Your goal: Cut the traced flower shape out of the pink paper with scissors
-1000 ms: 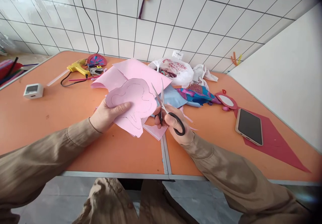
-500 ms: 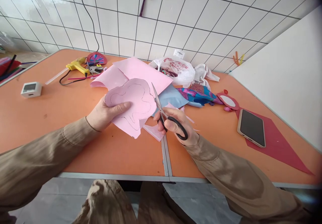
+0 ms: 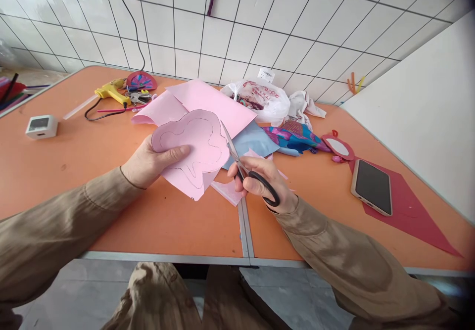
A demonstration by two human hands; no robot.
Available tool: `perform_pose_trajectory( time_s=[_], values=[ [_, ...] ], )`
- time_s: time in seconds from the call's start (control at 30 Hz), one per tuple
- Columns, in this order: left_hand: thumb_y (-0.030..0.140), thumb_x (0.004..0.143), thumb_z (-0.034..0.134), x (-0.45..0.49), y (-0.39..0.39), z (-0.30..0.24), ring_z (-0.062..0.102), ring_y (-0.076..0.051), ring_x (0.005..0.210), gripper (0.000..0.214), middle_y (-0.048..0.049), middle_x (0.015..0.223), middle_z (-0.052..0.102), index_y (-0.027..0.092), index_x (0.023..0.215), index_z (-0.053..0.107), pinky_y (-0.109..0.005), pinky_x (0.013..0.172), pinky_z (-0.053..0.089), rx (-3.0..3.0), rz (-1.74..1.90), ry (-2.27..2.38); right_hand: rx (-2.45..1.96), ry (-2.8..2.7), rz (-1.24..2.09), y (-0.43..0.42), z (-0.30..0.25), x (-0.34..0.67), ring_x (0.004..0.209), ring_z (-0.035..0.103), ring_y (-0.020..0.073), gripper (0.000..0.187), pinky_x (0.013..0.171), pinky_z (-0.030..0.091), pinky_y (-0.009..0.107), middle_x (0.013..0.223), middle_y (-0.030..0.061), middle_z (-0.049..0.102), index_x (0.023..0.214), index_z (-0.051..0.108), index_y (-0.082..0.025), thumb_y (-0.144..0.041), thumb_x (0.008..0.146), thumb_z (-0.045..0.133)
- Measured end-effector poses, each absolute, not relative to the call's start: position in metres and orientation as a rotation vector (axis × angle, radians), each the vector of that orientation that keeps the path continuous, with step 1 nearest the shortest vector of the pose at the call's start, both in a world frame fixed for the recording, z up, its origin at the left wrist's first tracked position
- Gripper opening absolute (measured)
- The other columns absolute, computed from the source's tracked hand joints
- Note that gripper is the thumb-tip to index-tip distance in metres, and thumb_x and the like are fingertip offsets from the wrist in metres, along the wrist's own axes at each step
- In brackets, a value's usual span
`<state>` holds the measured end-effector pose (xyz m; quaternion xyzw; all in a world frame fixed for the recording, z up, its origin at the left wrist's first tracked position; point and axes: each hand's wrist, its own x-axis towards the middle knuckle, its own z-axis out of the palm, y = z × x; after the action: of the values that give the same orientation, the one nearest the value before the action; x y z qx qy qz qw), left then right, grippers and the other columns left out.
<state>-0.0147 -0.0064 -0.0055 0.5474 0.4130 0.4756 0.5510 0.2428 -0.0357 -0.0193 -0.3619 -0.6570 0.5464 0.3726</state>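
My left hand (image 3: 154, 159) pinches a pink sheet (image 3: 202, 147) by its left side, thumb on top. Dark curving outlines are drawn on the sheet, and its upper and right edges are cut round. In my right hand (image 3: 260, 181) is a pair of scissors (image 3: 264, 186) with black handles, its blades pointing up and away along the sheet's right edge. Whether the blades touch the sheet is hard to make out. Beneath and behind lie a larger pink sheet (image 3: 211, 102), a light blue sheet (image 3: 252, 139) and a pink offcut (image 3: 229, 191).
A yellow glue gun (image 3: 111, 91) and keys (image 3: 139, 96) lie at the back left, with a small white box (image 3: 42, 126) nearer. At the back stands a white plastic bag (image 3: 269, 105). A phone (image 3: 372, 186) rests on red sheet material (image 3: 408, 211) at the right, near a small oval mirror (image 3: 337, 147).
The pink sheet and my left hand have shifted slightly left and up in view. My right hand keeps hold of the scissors in nearly the same place. The view has tilted a little downward.
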Motion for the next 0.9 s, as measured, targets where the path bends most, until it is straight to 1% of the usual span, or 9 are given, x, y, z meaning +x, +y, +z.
perform_pose_trajectory(
  time_s=[0.2,0.43,0.7,0.9],
  values=[
    [0.045,0.064,0.09,-0.012,-0.008,-0.003,0.07,-0.039,0.109,0.056,-0.0117,0.111,0.077,0.018,0.111,0.072,-0.044,0.083,0.064,1.245,1.145,0.99,-0.965,-1.756,1.364,-0.038,-0.011,0.243,0.056,0.049,0.0111,0.06,0.052,0.04,0.025,0.065,-0.001,0.055,0.087,0.063,-0.017,-0.075,0.073,0.071],
    [0.041,0.068,0.088,-0.014,-0.007,-0.002,0.069,-0.038,0.11,0.052,-0.0115,0.112,0.077,0.019,0.112,0.072,-0.046,0.085,0.063,1.254,1.113,0.954,-0.949,-1.778,1.323,-0.037,-0.011,0.244,0.056,0.049,0.0106,0.06,0.051,0.04,0.026,0.066,-0.0009,0.055,0.087,0.064,-0.016,-0.075,0.074,0.07],
    [0.042,0.065,0.089,-0.016,-0.008,0.002,0.068,-0.041,0.111,0.054,-0.013,0.112,0.076,0.018,0.111,0.073,-0.051,0.087,0.062,1.252,1.099,0.98,-0.96,-1.732,1.339,-0.041,-0.008,0.241,0.056,0.047,0.0102,0.058,0.052,0.037,0.026,0.065,-0.002,0.053,0.085,0.064,-0.017,-0.072,0.073,0.073],
    [0.044,0.064,0.09,-0.016,-0.008,0.001,0.069,-0.042,0.11,0.055,-0.0137,0.111,0.076,0.018,0.11,0.073,-0.05,0.085,0.063,1.272,1.098,0.99,-0.977,-1.718,1.339,-0.043,-0.007,0.24,0.057,0.048,0.0105,0.058,0.052,0.039,0.026,0.065,-0.0017,0.053,0.084,0.064,-0.017,-0.072,0.072,0.074]
  ],
)
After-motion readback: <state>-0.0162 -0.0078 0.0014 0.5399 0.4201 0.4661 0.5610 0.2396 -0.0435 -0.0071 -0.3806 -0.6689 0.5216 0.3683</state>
